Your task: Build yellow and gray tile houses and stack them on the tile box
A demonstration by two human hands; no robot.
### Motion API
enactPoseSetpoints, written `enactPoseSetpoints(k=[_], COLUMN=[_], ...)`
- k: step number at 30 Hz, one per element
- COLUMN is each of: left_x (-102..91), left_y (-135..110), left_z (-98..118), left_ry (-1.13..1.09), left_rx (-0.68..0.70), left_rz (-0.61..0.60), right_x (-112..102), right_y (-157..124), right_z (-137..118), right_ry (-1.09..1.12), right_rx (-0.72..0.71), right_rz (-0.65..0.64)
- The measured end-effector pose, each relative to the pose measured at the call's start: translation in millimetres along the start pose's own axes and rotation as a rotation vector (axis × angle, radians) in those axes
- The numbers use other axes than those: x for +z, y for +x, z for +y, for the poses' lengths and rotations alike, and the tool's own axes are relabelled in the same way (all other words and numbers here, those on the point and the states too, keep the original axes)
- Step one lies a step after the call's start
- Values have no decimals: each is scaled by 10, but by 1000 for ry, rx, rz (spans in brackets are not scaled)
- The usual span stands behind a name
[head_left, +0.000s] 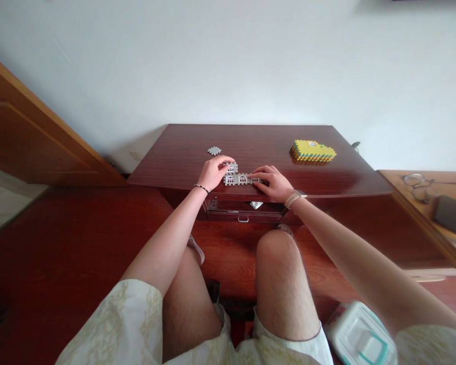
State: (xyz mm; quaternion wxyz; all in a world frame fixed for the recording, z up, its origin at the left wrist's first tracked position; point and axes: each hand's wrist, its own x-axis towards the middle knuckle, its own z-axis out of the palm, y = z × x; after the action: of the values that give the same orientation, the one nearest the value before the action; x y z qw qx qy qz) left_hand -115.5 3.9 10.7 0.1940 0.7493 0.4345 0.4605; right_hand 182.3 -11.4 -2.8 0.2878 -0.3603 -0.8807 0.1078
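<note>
A row of grey interlocking tiles with small window prints (238, 179) lies near the front edge of a dark wooden table (273, 147). My left hand (212, 172) curls its fingertips onto a grey tile (231, 167) at the row's back left. Over the right end of the row, my right hand (271, 181) lies with its fingers pressed on the tiles. One loose grey tile (214, 150) sits apart, further back on the left.
A stack of yellow, green and blue tiles (312, 151) sits at the table's back right. A part-open drawer (243, 209) is below the front edge. Glasses (418, 183) and a dark case (451, 215) lie on a lighter surface at right. A white and teal box (361, 337) is by my right leg.
</note>
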Motion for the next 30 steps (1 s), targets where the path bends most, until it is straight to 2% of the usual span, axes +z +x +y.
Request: enactPoseSetpoints(k=[11,30], left_x=[-17,-15], left_y=[-16,-39], left_z=[-7,-22], left_ry=[62,86], left_rx=[42,-1], left_rz=[-42,-37], right_x=[1,-9], right_y=[-3,8], right_z=[-6,-45], right_ry=[5,15], right_rx=[11,24], right_rz=[3,-7])
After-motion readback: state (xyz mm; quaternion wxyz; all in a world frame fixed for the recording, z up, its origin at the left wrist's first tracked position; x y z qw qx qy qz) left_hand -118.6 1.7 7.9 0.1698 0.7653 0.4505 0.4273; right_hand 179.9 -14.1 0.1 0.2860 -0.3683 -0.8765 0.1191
